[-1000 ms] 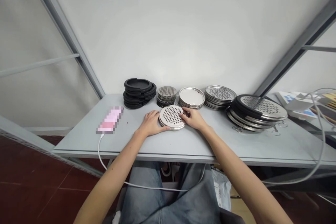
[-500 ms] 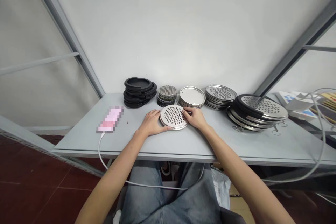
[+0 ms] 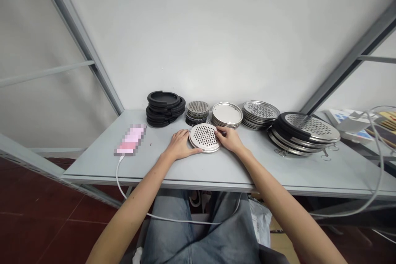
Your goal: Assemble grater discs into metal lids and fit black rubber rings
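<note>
A round perforated metal disc point(image 3: 204, 136) with a raised rim lies on the grey table in front of me. My left hand point(image 3: 179, 145) is curved around its left side, thumb along the front rim. From the right, my right hand point(image 3: 229, 138) grips the disc's right edge, its fingertips over the top face. The undersides of the fingers are hidden. Just behind the disc are a short stack of small perforated discs point(image 3: 198, 107) and a stack of shallow metal lids point(image 3: 227, 114).
Black rings point(image 3: 163, 109) are piled at the back left. Further right are perforated plates point(image 3: 260, 110) and larger plates with hooks point(image 3: 312, 126). A blurred phone point(image 3: 131, 139) with a white cable point(image 3: 118, 173) lies left. Metal posts point(image 3: 66, 29) flank the table point(image 3: 148, 169).
Both hands stay on the disc, with no clear movement of it. The whole view has shifted very slightly.
</note>
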The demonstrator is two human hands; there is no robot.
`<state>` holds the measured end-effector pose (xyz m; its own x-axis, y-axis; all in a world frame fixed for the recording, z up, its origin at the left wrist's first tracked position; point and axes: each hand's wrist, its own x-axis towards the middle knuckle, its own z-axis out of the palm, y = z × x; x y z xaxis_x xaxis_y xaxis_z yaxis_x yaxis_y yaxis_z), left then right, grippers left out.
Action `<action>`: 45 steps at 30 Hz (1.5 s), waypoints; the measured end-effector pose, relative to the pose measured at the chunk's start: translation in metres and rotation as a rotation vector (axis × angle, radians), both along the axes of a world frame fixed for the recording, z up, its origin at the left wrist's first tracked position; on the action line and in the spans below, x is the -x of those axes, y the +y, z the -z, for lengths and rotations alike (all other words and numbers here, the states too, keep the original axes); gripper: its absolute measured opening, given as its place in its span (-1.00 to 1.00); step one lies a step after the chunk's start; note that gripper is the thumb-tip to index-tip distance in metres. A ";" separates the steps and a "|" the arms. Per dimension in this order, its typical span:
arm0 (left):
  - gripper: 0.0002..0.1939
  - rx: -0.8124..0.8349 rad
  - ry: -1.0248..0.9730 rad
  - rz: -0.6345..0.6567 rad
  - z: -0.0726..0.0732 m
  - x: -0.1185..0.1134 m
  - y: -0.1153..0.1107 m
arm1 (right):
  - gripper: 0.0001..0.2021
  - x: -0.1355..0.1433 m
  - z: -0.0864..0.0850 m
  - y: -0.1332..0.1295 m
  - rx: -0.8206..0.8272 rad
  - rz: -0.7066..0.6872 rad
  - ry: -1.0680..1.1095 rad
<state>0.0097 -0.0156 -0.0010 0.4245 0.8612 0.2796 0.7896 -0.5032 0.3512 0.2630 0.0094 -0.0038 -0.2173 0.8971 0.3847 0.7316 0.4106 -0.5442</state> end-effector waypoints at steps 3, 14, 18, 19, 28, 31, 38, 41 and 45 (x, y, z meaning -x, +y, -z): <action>-0.11 0.003 0.012 -0.007 0.001 0.000 0.001 | -0.73 0.000 0.001 0.000 0.002 0.008 -0.003; -0.05 0.025 0.003 -0.002 0.000 0.000 -0.001 | -0.72 0.000 0.003 0.003 -0.006 0.042 -0.024; -0.06 0.036 0.014 -0.007 -0.001 0.000 -0.002 | -0.71 0.000 0.004 0.003 0.002 0.029 -0.017; -0.06 0.036 0.016 -0.008 0.000 0.000 -0.002 | -0.71 0.000 0.004 0.002 0.007 0.020 -0.017; -0.06 0.021 0.003 0.007 0.000 0.000 -0.002 | -0.73 0.003 -0.001 -0.001 0.011 0.005 -0.021; -0.08 0.020 0.003 0.010 0.000 0.000 -0.002 | -0.73 0.003 0.000 0.001 0.018 0.009 -0.027; -0.07 0.029 0.001 0.006 0.000 0.000 -0.002 | -0.71 0.003 0.006 0.005 0.046 0.041 -0.015; -0.08 0.025 0.003 0.010 0.000 0.000 -0.003 | -0.70 0.003 0.005 0.004 0.059 0.052 -0.010; -0.09 0.026 0.007 0.011 0.000 0.000 -0.003 | -0.70 0.004 0.006 0.005 0.069 0.066 -0.005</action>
